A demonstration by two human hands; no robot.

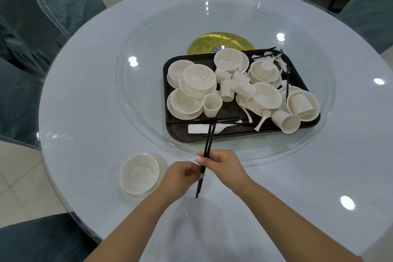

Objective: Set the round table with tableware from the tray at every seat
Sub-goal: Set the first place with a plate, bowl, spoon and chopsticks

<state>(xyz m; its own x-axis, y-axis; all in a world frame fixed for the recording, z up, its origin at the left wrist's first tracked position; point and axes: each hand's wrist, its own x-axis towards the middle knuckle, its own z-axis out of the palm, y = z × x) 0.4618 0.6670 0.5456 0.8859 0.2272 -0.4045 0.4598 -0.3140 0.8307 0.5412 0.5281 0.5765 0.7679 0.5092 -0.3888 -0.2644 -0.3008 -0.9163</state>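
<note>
Both forearms are bare and sleeveless, with long pale fingernails (198, 160).

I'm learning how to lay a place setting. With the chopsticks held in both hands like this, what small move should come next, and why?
Probably lower the black chopsticks, which the left hand and right hand both pinch, flat onto the table just right of the bowl. That bowl already sits on its saucer at this seat, with no chopsticks beside it.
</note>
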